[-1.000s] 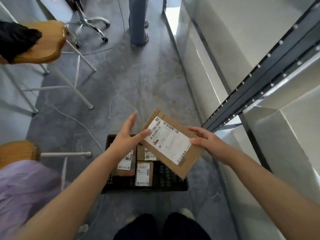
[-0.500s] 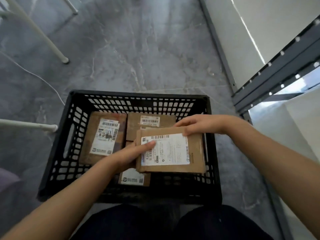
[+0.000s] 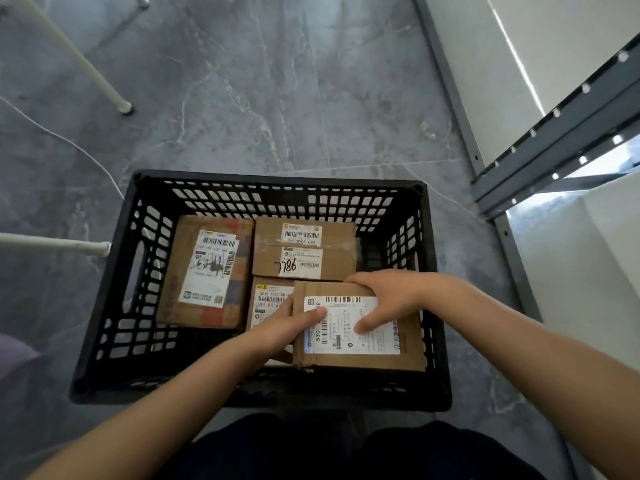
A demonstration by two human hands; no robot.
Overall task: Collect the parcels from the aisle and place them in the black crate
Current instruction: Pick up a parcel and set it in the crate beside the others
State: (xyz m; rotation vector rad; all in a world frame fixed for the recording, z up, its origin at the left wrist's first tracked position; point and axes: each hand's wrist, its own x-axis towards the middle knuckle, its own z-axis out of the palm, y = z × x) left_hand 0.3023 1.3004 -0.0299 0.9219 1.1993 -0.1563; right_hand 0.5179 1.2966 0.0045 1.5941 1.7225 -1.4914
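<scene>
Left grip [image 3: 287, 327] pinches the parcel [image 3: 410, 344] at its left edge, thumb flat on the white label and fingers tucked out of sight beneath. Right grip [image 3: 384, 299] is clamped on the same parcel from the far side, fingers curled over the far edge and thumb pressing on the label. So both grips are closed on that one brown cardboard parcel, label up.

The parcel sits low inside the black crate [image 3: 277, 178], in the near right corner, with its right edge close to the crate wall. Whether it rests on the bottom, I cannot tell.

Three more are in there. A long parcel [image 3: 207, 271] lies along the left side. A far parcel [image 3: 304, 251], with numbers handwritten on its label, lies by the back wall. A third parcel [image 3: 268, 303] sits in the middle, its right part covered by the held one.

The crate stands on a grey marbled floor [image 3: 277, 98]. White chair legs [image 3: 69, 53] are at the left, with a thin white cable [image 3: 69, 143] trailing towards the crate. A grey metal shelf frame [image 3: 554, 143] stands at the right. The person's dark trousers [image 3: 346, 452] fill the bottom edge.
</scene>
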